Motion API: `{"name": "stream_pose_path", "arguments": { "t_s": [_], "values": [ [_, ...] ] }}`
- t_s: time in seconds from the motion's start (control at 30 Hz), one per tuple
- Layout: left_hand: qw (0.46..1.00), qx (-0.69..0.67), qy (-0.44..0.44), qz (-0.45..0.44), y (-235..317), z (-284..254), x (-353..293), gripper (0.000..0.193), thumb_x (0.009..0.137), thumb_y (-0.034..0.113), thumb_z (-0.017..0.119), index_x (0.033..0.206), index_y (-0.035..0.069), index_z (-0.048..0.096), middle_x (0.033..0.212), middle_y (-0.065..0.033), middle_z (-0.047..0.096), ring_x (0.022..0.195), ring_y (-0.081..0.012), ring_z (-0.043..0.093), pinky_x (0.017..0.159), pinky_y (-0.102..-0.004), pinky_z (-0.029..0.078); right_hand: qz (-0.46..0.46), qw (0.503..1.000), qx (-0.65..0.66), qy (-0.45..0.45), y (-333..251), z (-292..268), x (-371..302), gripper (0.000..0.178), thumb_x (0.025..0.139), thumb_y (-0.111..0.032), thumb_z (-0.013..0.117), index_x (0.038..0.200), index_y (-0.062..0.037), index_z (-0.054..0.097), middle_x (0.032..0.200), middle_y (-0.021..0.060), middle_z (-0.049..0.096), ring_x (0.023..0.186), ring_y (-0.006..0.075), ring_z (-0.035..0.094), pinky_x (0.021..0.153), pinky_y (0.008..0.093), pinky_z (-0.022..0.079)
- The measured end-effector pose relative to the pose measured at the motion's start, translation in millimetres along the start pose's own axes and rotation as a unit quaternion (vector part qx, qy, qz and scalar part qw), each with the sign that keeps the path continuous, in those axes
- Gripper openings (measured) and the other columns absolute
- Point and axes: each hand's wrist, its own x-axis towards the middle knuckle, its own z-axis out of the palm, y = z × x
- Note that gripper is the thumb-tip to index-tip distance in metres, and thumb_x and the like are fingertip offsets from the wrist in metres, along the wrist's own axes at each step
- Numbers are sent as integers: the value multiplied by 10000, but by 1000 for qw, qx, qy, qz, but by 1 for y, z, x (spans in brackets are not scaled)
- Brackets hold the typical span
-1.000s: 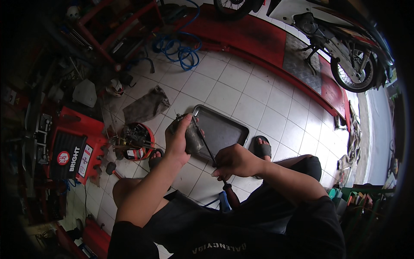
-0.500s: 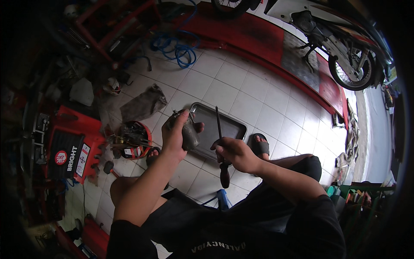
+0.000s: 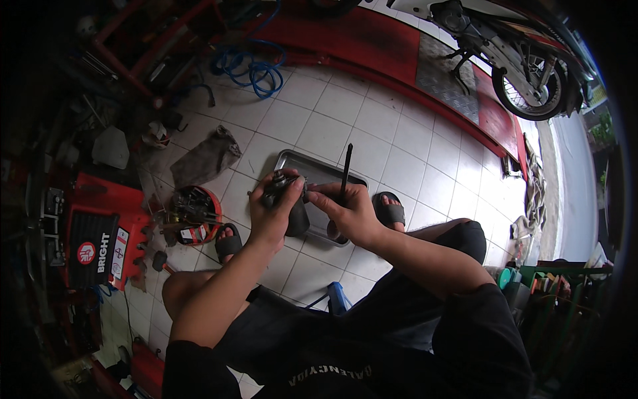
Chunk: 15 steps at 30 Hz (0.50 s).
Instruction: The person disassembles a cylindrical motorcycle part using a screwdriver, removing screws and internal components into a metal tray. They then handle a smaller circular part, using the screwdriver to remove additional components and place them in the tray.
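My left hand (image 3: pixel 271 218) is wrapped round a grimy grey metal part (image 3: pixel 298 221) with a rounded, cylindrical body and small fittings at its top; I cannot tell its exact kind. My right hand (image 3: pixel 355 216) has thumb and forefinger at the fittings, touching the part. Its other fingers keep hold of a screwdriver (image 3: pixel 347 165), whose dark shaft points away from me. Whether the fingertips pinch a small piece is hidden. Below both hands lies a shallow metal tray (image 3: pixel 322 158) on the tiled floor.
Left of my foot stands a red tub (image 3: pixel 214 203) of parts, with a hammer (image 3: pixel 161 261) nearby. A grey cloth (image 3: pixel 206 158) and coiled blue hose (image 3: pixel 249 72) lie beyond. A red lift platform (image 3: pixel 372 61) carries a motorcycle (image 3: pixel 518 66). A blue stand (image 3: pixel 337 299) is between my legs.
My right hand has moved left and up to the metal part, its fingertips now against the fittings. The screwdriver went along in its grip. My left hand has tilted the part.
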Motion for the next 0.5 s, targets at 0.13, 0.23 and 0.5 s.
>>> {"name": "stream_pose_path", "arguments": {
  "t_s": [0.13, 0.23, 0.5],
  "values": [
    [1000, 5, 0, -2, -1, -4, 1, 290, 922, 189, 786, 1148, 49, 670, 1065, -28, 675, 1002, -102, 631, 919, -264, 497, 63, 998, 12, -22, -7, -3, 1, 393, 973, -273, 725, 1193, 52, 696, 953, 119, 735, 727, 127, 683, 636, 279, 540],
    [1000, 6, -1, 3, -2, -4, 0, 296, 919, 194, 790, 1146, 47, 670, 1060, -27, 674, 997, -101, 626, 915, -263, 491, 90, 993, 64, -46, -8, -2, 0, 408, 971, -278, 722, 1193, 60, 664, 911, 135, 719, 532, 158, 661, 463, 282, 500],
    [1000, 6, 15, -14, -4, -5, -3, 300, 910, 203, 797, 1138, 50, 677, 1058, -27, 674, 989, -100, 626, 897, -255, 489, 100, 983, 143, -60, -2, 2, 2, 297, 994, -222, 703, 1163, 17, 657, 715, -16, 534, 536, 72, 419, 480, 289, 471]
  ]
}}
